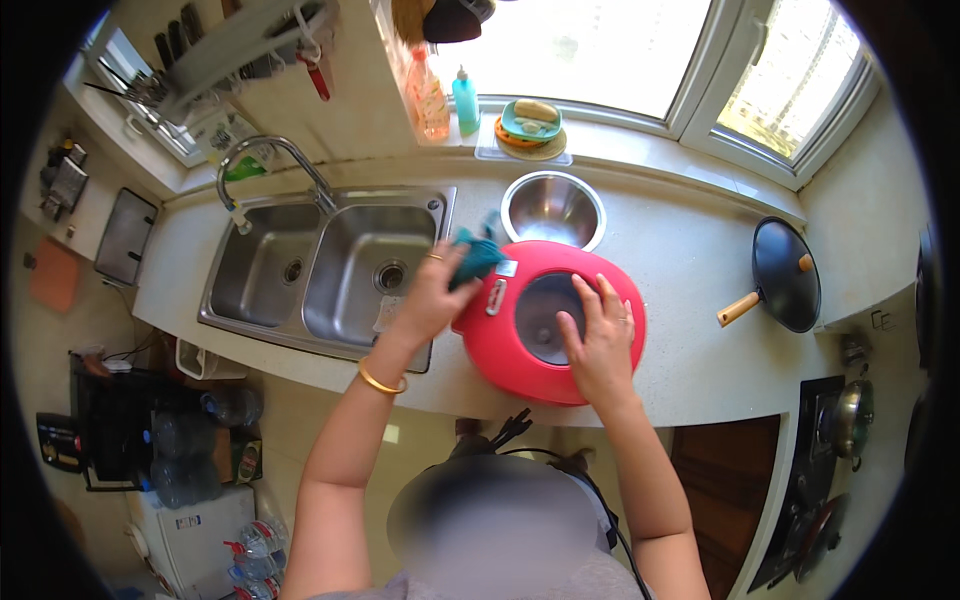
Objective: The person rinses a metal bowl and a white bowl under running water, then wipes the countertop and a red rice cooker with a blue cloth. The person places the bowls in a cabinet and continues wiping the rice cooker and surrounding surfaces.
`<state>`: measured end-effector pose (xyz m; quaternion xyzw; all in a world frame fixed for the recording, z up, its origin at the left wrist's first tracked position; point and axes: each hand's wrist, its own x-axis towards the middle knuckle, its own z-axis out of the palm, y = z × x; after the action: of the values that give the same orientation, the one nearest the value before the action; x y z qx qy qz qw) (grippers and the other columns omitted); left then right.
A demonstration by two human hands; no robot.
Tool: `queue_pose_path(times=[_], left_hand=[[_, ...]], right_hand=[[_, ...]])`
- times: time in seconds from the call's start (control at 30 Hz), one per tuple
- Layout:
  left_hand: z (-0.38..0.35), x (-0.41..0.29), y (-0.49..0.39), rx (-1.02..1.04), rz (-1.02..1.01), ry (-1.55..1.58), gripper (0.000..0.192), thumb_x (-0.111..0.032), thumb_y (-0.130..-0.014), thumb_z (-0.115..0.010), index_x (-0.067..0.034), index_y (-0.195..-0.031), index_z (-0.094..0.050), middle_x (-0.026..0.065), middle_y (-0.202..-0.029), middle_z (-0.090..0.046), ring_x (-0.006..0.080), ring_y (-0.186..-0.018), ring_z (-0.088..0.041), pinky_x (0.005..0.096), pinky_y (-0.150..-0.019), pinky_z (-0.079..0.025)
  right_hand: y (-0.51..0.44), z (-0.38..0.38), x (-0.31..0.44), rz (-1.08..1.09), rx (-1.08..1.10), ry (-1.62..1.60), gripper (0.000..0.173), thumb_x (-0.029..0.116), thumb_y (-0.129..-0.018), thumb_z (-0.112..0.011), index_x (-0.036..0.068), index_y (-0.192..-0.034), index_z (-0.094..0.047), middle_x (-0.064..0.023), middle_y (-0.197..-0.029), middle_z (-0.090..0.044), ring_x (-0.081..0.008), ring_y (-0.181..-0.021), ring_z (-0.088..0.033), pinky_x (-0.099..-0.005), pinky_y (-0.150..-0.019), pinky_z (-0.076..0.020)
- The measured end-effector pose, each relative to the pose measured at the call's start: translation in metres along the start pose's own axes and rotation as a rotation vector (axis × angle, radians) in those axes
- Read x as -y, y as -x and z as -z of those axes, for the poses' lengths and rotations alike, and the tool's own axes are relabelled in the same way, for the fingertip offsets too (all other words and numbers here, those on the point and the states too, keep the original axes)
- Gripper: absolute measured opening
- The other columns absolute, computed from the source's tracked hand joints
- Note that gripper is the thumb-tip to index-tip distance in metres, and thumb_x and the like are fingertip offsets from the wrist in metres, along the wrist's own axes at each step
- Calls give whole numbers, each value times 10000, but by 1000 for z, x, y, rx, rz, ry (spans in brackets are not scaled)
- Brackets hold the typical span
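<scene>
My left hand (431,296) holds a bunched teal cloth (478,257) at the left edge of a red, rounded container (487,352) that has a dark round window (538,322) in its upper face. The cloth and fingers are slightly blurred. My right hand (602,341) rests with spread fingers on the container, over the right part of the window. A latch-like fitting (496,297) and a small pale label lie near the container's left side. Just behind it stands a stainless steel bowl (553,208).
A double steel sink (322,262) with a curved faucet (274,142) lies to the left. A black lidded pan (784,274) with a wooden handle is at the right. Soap bottles (465,101) and a teal dish (532,124) stand on the windowsill. The white counter (697,375) ends near my body.
</scene>
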<state>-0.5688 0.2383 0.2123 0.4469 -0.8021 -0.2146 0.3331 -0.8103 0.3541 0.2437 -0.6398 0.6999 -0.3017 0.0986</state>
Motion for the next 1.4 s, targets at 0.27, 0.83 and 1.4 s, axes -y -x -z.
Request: queue_pose_path(times=[0.27,0.83,1.4], left_hand=[[4,-2,70,96,-151,221,407,-238,-804,-786,-23,-1134,-682,239,-1444,-443,426,-1306,-470,477,-1077,-404],[-4,34,73,72,64,435,345,-220,-922,-648,-28,-1209,-636,302,-1464,-389,469,-1270,-483,467,-1057,-420],[-53,88,53,356,275,1291,527,-233,-1041,-415,44,-1474,-298,207,-1458,-416,314,-1353,-410,376,-1152,-284]], right_hand=[[1,-42,20,-104,154,453,692,482,-959,-542,172,-1541,-333,-215,-1616,-165,-362,-1507,-149,-573,-1195,-96],[-8,-46,27,-100,199,479,715,462,-916,-569,129,-1517,-370,-185,-1614,-211,-356,-1506,-164,-540,-1200,-89],[-9,-51,13,-105,166,454,737,543,-956,-446,115,-1541,-316,-185,-1613,-219,-353,-1505,-173,-529,-1197,-91]])
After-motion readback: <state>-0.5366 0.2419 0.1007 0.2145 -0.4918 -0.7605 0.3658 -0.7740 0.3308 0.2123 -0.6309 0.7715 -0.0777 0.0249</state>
